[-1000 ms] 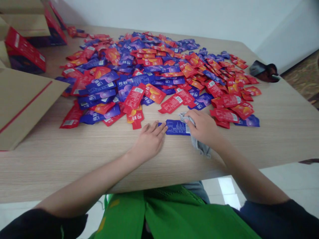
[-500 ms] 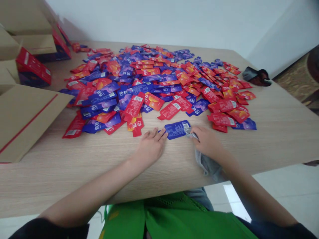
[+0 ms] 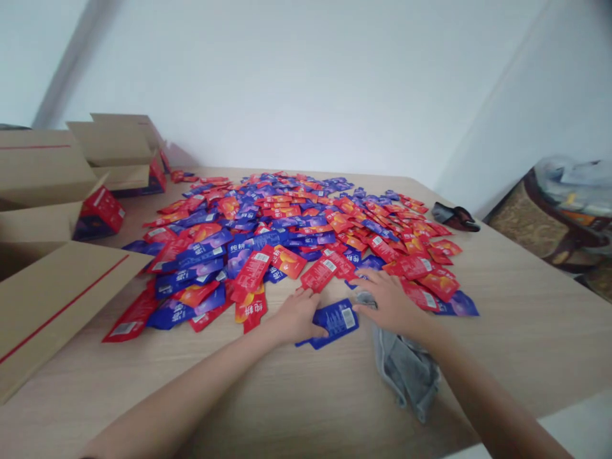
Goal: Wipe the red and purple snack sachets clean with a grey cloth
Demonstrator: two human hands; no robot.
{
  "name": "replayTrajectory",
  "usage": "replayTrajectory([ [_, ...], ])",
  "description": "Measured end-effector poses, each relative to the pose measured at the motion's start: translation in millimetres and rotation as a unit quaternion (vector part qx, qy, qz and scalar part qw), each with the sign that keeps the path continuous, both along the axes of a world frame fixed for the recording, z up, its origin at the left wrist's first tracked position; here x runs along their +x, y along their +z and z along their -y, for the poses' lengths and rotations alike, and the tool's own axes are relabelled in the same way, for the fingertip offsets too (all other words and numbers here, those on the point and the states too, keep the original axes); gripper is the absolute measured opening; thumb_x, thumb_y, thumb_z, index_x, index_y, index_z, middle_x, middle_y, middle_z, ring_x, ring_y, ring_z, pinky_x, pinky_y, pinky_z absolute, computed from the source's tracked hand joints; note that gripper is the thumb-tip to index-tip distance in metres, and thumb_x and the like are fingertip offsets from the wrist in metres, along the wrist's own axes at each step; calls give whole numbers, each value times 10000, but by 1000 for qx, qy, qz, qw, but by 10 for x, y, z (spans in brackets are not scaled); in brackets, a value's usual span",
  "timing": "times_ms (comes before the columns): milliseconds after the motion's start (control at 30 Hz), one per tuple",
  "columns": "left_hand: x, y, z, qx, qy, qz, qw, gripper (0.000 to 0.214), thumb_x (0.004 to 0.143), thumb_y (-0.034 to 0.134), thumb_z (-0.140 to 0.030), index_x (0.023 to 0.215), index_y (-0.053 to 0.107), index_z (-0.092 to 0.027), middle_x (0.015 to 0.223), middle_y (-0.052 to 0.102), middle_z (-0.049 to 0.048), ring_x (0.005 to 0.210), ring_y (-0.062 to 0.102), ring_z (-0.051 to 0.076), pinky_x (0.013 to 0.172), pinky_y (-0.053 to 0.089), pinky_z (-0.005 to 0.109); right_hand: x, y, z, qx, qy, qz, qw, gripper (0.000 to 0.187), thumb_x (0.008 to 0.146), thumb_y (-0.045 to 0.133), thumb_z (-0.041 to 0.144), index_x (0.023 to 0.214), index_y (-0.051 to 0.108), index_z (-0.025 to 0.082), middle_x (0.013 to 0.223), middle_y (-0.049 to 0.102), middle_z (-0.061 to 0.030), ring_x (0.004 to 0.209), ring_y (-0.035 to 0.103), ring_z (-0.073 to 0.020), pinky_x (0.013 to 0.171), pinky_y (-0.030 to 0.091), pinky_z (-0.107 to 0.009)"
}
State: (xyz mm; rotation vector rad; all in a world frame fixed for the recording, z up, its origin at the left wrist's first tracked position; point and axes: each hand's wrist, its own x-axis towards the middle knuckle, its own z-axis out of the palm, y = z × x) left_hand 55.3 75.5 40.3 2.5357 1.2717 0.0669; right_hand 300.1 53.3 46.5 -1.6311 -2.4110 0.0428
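A blue pouch (image 3: 337, 322) with a white barcode label lies near the front of the pile. My left hand (image 3: 296, 315) grips its left end, the thumb over the printed face and the other fingers along the far side. Just right of the pouch is my right hand (image 3: 389, 299), its forefinger and thumb spread, with a grey cloth (image 3: 406, 370) gathered under the palm. The cloth's loose end trails onto the table towards me. How the lower fingers of that hand hold it is partly hidden.
Beyond my hands spreads a large heap of red and blue pouches (image 3: 287, 220). Open cardboard boxes (image 3: 57, 306) stand on the left of the table (image 3: 268, 408). At the right rear lies a dark, shiny object (image 3: 454, 217); farther right is a patterned chair (image 3: 521, 217) with plastic bags.
The view has tilted upward. My left thumb has come over the pouch's face. My right hand has drawn off the pouch's label end and spread its fingers, carrying the cloth slightly away from me.
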Motion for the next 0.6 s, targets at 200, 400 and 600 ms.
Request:
replayTrajectory([
  [200,-133,134,-235,56,17,-26,998,354,888,501,-206,1234,574,-230,950,729,72,834,709,241,682,522,304,-326,107,-520,-58,146,-34,987,271,852,541,113,998,725,248,940,751,-32,867,695,-197,746,512,-288],
  [400,-138,575,-1462,305,53,-9,951,534,872,398,-58,1356,537,-235,1043,747,82,911,711,233,809,518,337,-559,571,-1716,102,18,-21,994,393,925,426,125,1191,684,255,1126,730,-78,1000,684,-236,826,509,-330],
  [600,-21,856,-2875,377,36,31,925,323,982,461,-194,1281,578,-232,1239,656,87,1085,628,210,966,477,425,-791,691,-3051,117,-39,-24,992,483,981,319,112,1440,449,185,1442,526,-128,1266,533,-224,1010,439,-375],
])
